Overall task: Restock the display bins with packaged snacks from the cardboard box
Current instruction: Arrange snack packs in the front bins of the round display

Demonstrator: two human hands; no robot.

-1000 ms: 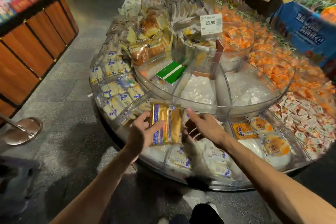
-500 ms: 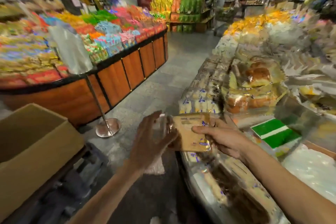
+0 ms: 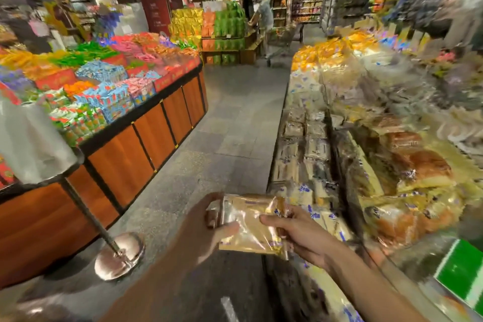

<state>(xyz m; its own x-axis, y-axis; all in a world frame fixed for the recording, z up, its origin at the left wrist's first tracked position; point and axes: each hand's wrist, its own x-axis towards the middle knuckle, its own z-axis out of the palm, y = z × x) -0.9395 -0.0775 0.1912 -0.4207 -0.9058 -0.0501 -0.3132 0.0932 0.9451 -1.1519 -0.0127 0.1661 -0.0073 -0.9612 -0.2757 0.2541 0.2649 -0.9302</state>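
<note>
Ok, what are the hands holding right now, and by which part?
A golden, crinkly plastic snack packet. The left hand grips its left end; the right hand pinches its right end.

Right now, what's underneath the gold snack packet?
The left hand holds the snack packet from beneath; the right hand pinches its other end. Farther down is the floor. The left fingertips beneath the wrapper are covered.

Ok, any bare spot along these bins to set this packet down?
None plainly bare: the front bins are packed full and the bread loaves crowd the tier behind. The one maybe-open patch lies between the loaves and the green box, but it is blurred. The aisle floor beside the wooden-fronted stand is free for passing.
</note>
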